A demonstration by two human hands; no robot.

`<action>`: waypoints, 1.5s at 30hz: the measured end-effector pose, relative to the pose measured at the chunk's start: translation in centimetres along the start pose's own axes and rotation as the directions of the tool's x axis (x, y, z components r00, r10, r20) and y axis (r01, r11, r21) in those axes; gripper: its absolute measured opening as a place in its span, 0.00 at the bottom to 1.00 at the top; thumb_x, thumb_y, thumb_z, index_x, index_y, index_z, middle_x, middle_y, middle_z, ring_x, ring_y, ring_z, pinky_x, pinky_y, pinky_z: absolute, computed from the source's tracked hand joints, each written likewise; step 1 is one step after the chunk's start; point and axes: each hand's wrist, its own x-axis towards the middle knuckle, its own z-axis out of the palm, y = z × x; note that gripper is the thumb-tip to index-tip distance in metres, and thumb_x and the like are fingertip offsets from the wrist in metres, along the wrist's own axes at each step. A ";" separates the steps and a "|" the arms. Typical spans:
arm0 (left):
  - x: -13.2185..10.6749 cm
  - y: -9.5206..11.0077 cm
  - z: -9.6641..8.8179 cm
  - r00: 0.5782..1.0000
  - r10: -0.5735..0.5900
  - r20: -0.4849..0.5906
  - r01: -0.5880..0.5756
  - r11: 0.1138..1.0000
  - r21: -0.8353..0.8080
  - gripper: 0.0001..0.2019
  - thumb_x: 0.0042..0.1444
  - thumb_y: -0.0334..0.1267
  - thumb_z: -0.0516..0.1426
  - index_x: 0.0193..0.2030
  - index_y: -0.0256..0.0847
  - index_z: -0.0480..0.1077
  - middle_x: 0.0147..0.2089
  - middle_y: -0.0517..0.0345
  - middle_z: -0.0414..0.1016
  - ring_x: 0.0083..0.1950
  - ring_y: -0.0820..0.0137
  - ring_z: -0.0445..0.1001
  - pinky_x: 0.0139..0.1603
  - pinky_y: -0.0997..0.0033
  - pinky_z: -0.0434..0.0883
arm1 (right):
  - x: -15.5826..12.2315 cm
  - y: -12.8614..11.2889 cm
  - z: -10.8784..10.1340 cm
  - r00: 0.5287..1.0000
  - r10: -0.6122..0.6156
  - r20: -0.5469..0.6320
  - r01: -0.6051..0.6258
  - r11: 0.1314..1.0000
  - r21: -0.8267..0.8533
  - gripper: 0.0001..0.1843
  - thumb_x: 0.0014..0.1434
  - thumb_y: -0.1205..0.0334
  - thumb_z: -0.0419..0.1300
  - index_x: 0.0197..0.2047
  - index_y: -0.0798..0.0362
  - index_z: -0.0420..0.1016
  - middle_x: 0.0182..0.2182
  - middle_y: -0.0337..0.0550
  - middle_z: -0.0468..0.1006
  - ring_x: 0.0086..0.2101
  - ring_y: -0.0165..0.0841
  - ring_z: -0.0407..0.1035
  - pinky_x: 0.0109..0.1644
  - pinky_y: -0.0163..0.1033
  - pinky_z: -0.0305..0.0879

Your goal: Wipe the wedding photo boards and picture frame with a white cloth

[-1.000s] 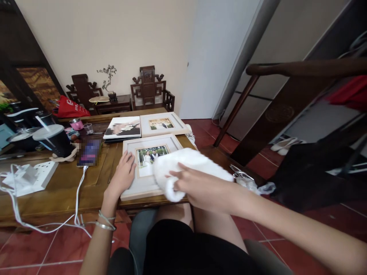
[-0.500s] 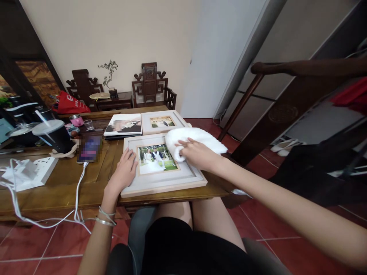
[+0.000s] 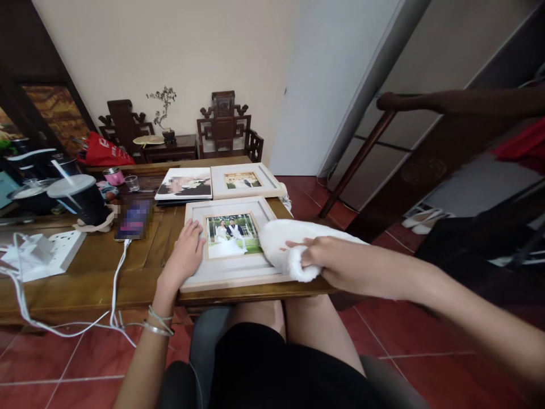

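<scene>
A framed photo (image 3: 233,236) with a pale wooden frame and a wide light mat lies flat near the table's front edge. My left hand (image 3: 186,250) rests on its left side, fingers stretched out over the border. In my right hand (image 3: 323,258) is a folded white towel (image 3: 309,230), bunched in the fingers and lying across the right side of the frame. The towel hides the frame's right edge and part of its lower right corner.
Behind lie a second framed photo (image 3: 242,180) and a photo album (image 3: 184,183). To the left are a phone (image 3: 134,220) on a charging cable, a lidded black cup (image 3: 76,199) and a white power strip (image 3: 63,253). A wooden chair (image 3: 383,165) stands at right.
My right hand has moved right and toward me with the towel, uncovering more of the frame's upper right corner. My left hand has stayed on the frame's left side.
</scene>
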 end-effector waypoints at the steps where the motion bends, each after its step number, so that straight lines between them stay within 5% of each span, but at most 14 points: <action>1: 0.0 0.0 0.0 1.000 0.001 0.002 -0.001 1.000 0.001 0.18 0.64 0.38 0.44 0.57 0.36 0.63 0.67 0.42 0.58 0.72 0.60 0.47 0.67 0.47 0.54 | 0.4 0.5 -0.5 1.000 0.017 0.015 -0.017 1.000 0.020 0.22 0.44 0.81 0.50 0.34 0.51 0.77 0.38 0.46 0.80 0.39 0.36 0.74 0.44 0.35 0.67; 5: 0.0 -0.1 -0.1 1.000 0.007 0.000 -0.007 1.000 -0.005 0.19 0.64 0.38 0.44 0.57 0.35 0.63 0.67 0.41 0.58 0.72 0.59 0.47 0.67 0.47 0.54 | 5.5 1.6 -1.7 0.987 0.050 -0.151 -0.056 0.998 -0.034 0.21 0.46 0.82 0.47 0.35 0.56 0.77 0.38 0.52 0.79 0.40 0.40 0.73 0.47 0.43 0.66; 9: 0.0 -0.2 -0.3 1.000 0.004 -0.009 -0.004 1.000 -0.015 0.19 0.63 0.37 0.45 0.57 0.35 0.64 0.67 0.42 0.59 0.71 0.59 0.49 0.67 0.49 0.55 | 13.2 0.0 -1.0 0.917 -0.090 -0.388 0.011 0.979 -0.202 0.25 0.47 0.84 0.47 0.41 0.58 0.77 0.61 0.54 0.64 0.62 0.46 0.53 0.62 0.58 0.51; 13: 0.2 -0.3 -0.2 0.999 0.024 -0.030 -0.025 1.000 -0.015 0.19 0.63 0.37 0.46 0.57 0.33 0.65 0.66 0.41 0.61 0.71 0.59 0.50 0.69 0.53 0.52 | 18.5 -2.4 0.3 0.908 -0.349 -0.234 0.279 0.917 -0.286 0.23 0.51 0.84 0.49 0.44 0.59 0.76 0.65 0.53 0.58 0.65 0.42 0.47 0.64 0.55 0.47; 16: 0.2 -0.3 -0.1 0.999 0.040 -0.028 -0.041 0.999 -0.011 0.19 0.63 0.37 0.46 0.57 0.33 0.65 0.66 0.42 0.60 0.71 0.59 0.49 0.69 0.53 0.51 | 19.8 -2.8 1.1 0.907 -0.385 -0.172 0.332 0.904 -0.271 0.22 0.53 0.83 0.50 0.44 0.58 0.76 0.62 0.52 0.63 0.64 0.39 0.51 0.64 0.51 0.49; 23: 0.0 0.0 -0.3 1.000 -0.010 0.008 0.010 1.000 -0.012 0.19 0.63 0.37 0.46 0.58 0.32 0.64 0.67 0.41 0.59 0.71 0.59 0.49 0.68 0.50 0.54 | 16.6 1.1 0.4 0.989 -0.107 -0.103 0.080 0.968 -0.238 0.19 0.55 0.80 0.50 0.41 0.58 0.78 0.57 0.54 0.71 0.51 0.40 0.69 0.56 0.43 0.58; 27: -0.1 0.2 -0.4 1.000 -0.023 0.009 0.023 1.000 -0.015 0.19 0.64 0.37 0.45 0.58 0.32 0.63 0.68 0.42 0.58 0.72 0.60 0.47 0.68 0.49 0.54 | 14.1 4.1 -0.4 0.997 0.054 -0.059 -0.068 0.961 -0.269 0.18 0.55 0.79 0.50 0.40 0.60 0.79 0.41 0.57 0.79 0.42 0.43 0.74 0.41 0.40 0.63; 30: 0.0 0.2 -0.4 0.999 -0.031 0.006 0.031 0.999 -0.007 0.19 0.64 0.36 0.46 0.58 0.31 0.63 0.67 0.41 0.58 0.72 0.60 0.48 0.68 0.51 0.54 | 13.1 4.9 -0.3 0.994 0.094 -0.048 -0.104 0.954 -0.282 0.19 0.54 0.80 0.50 0.40 0.59 0.79 0.43 0.58 0.78 0.42 0.43 0.73 0.40 0.40 0.62; 36: 0.1 0.0 -0.4 1.000 -0.013 -0.011 0.013 1.000 -0.001 0.18 0.63 0.36 0.47 0.56 0.31 0.65 0.66 0.41 0.60 0.71 0.60 0.50 0.70 0.56 0.52 | 10.0 2.9 0.2 0.998 0.063 0.010 -0.059 0.965 -0.256 0.20 0.52 0.81 0.49 0.38 0.57 0.79 0.43 0.55 0.78 0.42 0.39 0.72 0.42 0.38 0.61; 42: 0.1 0.1 -0.3 1.000 -0.021 -0.001 0.021 1.000 0.001 0.18 0.64 0.36 0.46 0.57 0.31 0.64 0.67 0.41 0.59 0.71 0.60 0.49 0.68 0.51 0.54 | 3.6 -0.4 -2.0 0.970 0.065 0.235 -0.044 0.995 -0.090 0.25 0.49 0.81 0.50 0.43 0.53 0.80 0.39 0.50 0.78 0.42 0.40 0.71 0.43 0.36 0.61; 45: 0.1 0.1 -0.3 1.000 -0.012 0.009 0.012 1.000 0.012 0.18 0.64 0.36 0.46 0.57 0.32 0.63 0.67 0.41 0.59 0.72 0.59 0.48 0.67 0.49 0.55 | 3.1 -0.9 -2.4 0.961 0.081 0.263 -0.081 0.997 -0.011 0.26 0.47 0.80 0.52 0.44 0.52 0.79 0.42 0.50 0.77 0.44 0.39 0.70 0.44 0.35 0.62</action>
